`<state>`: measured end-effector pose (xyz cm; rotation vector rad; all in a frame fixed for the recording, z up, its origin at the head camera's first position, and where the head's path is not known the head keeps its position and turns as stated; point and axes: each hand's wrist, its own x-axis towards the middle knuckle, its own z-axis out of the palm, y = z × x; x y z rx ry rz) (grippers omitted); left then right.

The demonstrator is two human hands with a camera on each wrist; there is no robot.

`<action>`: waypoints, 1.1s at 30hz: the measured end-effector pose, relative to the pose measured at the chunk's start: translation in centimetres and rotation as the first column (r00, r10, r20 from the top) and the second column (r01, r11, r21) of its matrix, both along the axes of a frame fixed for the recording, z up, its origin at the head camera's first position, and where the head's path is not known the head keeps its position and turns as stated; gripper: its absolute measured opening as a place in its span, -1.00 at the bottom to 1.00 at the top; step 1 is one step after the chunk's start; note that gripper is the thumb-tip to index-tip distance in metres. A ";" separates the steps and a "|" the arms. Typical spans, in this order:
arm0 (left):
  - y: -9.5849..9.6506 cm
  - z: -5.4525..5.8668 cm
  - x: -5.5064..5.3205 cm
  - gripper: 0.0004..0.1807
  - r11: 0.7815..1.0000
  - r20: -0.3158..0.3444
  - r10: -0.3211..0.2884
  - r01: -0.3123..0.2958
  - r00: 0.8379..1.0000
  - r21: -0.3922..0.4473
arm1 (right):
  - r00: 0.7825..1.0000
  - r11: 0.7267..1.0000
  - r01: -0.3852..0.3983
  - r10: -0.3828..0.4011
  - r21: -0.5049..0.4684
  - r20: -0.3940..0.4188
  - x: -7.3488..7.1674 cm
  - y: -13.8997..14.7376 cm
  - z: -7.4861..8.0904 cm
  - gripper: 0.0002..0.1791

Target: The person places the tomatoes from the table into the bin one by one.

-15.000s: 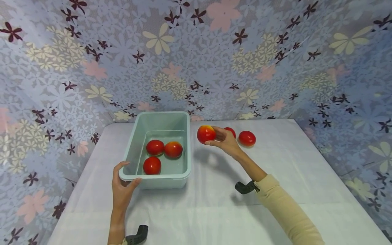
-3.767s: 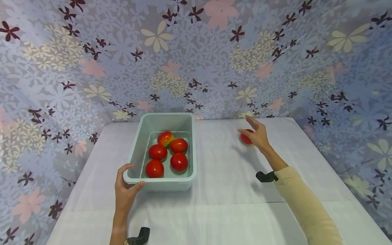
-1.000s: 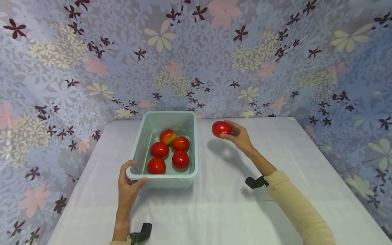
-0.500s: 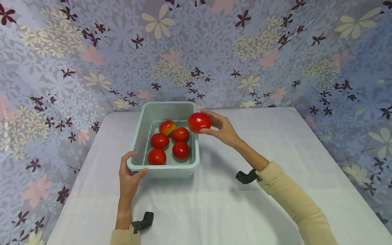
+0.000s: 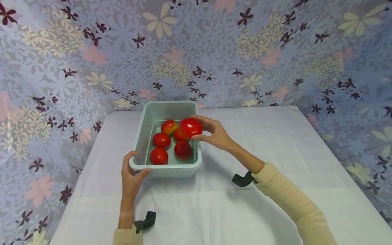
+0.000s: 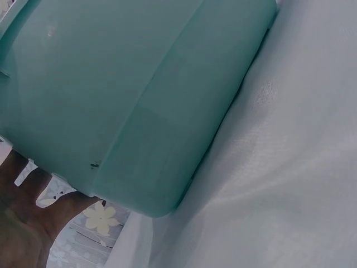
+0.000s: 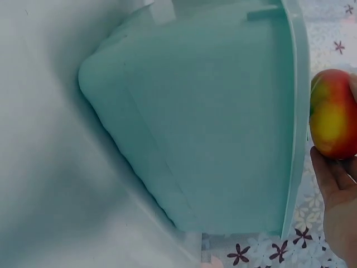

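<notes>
A pale green plastic bin (image 5: 166, 172) stands on the table with several smooth red fruits (image 5: 159, 156) inside. My left hand (image 5: 130, 180) grips its near left corner, fingers over the side rim and thumb at the front. Over the bin's right side, my right hand (image 5: 216, 135) holds another red fruit (image 5: 190, 128) between thumb and fingers. In the right wrist view this held fruit (image 7: 333, 118) is oval, with yellow and green patches, just beyond the bin's rim. It partly hides one fruit below it in the head view.
A white cloth (image 5: 245, 211) covers the table. Flowered fabric (image 5: 214, 54) hangs behind and along both sides. A dark wrist-camera mount (image 5: 243, 179) sticks out from the right wrist, and a similar mount (image 5: 145, 221) from the left.
Since 15 seconds ago, more fruits lie in the bin and those on the table have gone. In the last second my right hand carried its fruit left, over the bin.
</notes>
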<state>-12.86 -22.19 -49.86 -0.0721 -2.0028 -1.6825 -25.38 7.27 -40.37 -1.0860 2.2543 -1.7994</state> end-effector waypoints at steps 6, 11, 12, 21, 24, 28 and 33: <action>-0.5 -0.1 0.3 -0.28 1.000 0.003 0.031 -0.031 1.000 -0.007 | 0.997 0.997 -0.063 0.065 0.045 -0.031 0.9 -1.6 -0.4 -0.27; -1.0 -0.3 0.7 -0.28 0.999 0.014 0.043 -0.043 0.999 -0.003 | 0.984 0.985 -0.128 0.140 0.116 -0.108 1.6 -2.9 -1.1 -0.26; -1.1 -0.3 0.8 -0.28 0.999 0.012 0.043 -0.043 0.999 -0.002 | 0.980 0.981 -0.140 0.157 0.138 -0.123 1.8 -3.2 -1.2 -0.26; -1.3 0.5 1.3 -0.28 0.999 0.007 0.036 -0.036 0.999 0.001 | 0.958 0.943 -0.076 0.159 0.323 -0.239 2.9 -4.3 -1.9 -0.24; -1.2 1.1 1.5 -0.28 0.999 0.019 0.032 -0.032 0.999 0.002 | 0.952 0.931 -0.058 0.161 0.360 -0.261 2.9 -4.5 -2.0 -0.25; -2.2 0.9 1.2 -0.28 0.999 0.066 0.014 -0.012 0.998 -0.030 | 0.945 0.918 -0.055 0.176 0.394 -0.277 2.8 -4.7 -2.0 -0.26; -4.0 1.9 1.5 -0.30 0.986 0.178 -0.033 0.061 0.983 -0.154 | 0.940 0.914 -0.064 0.190 0.402 -0.282 2.9 -4.7 -2.1 -0.29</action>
